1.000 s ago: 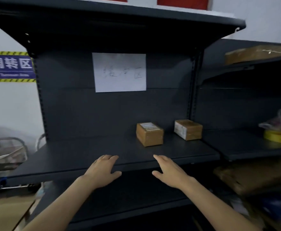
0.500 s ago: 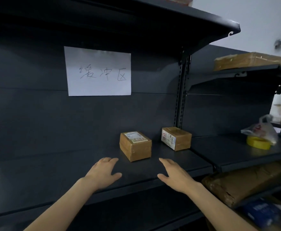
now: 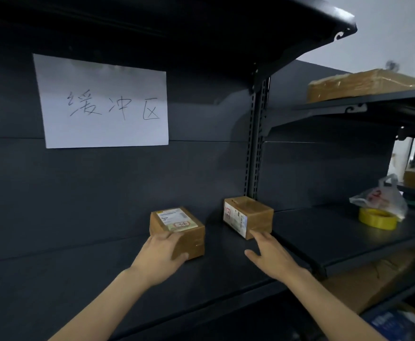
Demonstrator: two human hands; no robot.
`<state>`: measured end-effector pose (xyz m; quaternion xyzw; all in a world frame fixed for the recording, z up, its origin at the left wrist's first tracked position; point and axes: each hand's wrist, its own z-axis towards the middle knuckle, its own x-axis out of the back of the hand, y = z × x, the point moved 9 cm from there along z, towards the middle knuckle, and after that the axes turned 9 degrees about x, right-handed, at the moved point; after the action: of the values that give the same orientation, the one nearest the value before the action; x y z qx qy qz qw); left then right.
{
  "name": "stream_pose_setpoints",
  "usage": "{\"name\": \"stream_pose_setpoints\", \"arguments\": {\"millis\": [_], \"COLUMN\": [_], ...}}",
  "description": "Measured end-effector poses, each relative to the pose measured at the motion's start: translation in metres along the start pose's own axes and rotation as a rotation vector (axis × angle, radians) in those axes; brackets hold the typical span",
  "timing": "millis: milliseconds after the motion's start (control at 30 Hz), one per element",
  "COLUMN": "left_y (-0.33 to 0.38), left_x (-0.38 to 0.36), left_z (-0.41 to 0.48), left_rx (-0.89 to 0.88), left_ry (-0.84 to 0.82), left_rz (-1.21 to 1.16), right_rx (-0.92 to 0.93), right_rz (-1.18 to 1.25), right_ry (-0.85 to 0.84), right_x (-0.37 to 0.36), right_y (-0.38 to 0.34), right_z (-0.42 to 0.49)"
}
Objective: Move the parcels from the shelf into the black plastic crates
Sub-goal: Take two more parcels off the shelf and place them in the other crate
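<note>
The left hand (image 3: 161,254) clasps the left parcel (image 3: 177,226) midway along the shelf (image 3: 78,279), fingers curled over its near top edge, thumb on its front. The right hand (image 3: 272,254), fingers straight and spread, points at the right parcel (image 3: 250,215) by the shelf's right back corner (whether it touches is unclear).

A handwritten sign (image 3: 100,102) hangs at ten o'clock, a yellow tape roll (image 3: 377,219) (plastic bag (image 3: 383,195) behind it) at three o'clock.
</note>
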<state>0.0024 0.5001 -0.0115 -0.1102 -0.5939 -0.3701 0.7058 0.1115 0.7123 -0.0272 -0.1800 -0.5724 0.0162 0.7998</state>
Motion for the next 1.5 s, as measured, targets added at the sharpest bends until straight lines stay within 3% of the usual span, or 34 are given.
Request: {"name": "stream_pose_setpoints", "arguments": {"millis": [233,467,600,767,900,1000,1167,1233,1500], "left_y": [0.048,0.108,0.107,0.096,0.083,0.067,0.028,0.006,-0.070], "left_x": [-0.008,-0.059,-0.080,-0.065,-0.050,-0.038,-0.007,0.005,0.009], "left_z": [0.058,0.112,0.119,0.121,0.121,0.119,0.103,0.092,0.055], "left_rx": [0.065,0.107,0.173,0.168,0.167,0.193,0.275,0.330,0.629], "left_ry": [0.149,0.051,0.033,0.126,0.174,0.215,0.326,0.372,0.370], "left_rz": [-0.079,-0.183,-0.118,-0.013,0.012,-0.003,-0.107,-0.143,-0.350], "right_rx": [0.027,-0.051,-0.063,-0.109,-0.121,-0.157,-0.211,-0.231,-0.343], "right_rz": [-0.053,-0.059,-0.146,-0.185,-0.149,0.017,0.865,1.046,1.225], "right_ry": [0.094,0.046,-0.068,-0.148,-0.094,-0.013,0.145,0.159,-0.046], "right_x": [0.027,0.028,0.007,-0.011,-0.007,-0.001,-0.017,-0.030,-0.084], "right_y": [0.053,0.103,0.102,0.113,0.118,0.118,0.101,0.087,0.042], "right_z": [0.061,0.113,0.142,0.160,0.160,0.158,0.148,0.144,0.139]}}
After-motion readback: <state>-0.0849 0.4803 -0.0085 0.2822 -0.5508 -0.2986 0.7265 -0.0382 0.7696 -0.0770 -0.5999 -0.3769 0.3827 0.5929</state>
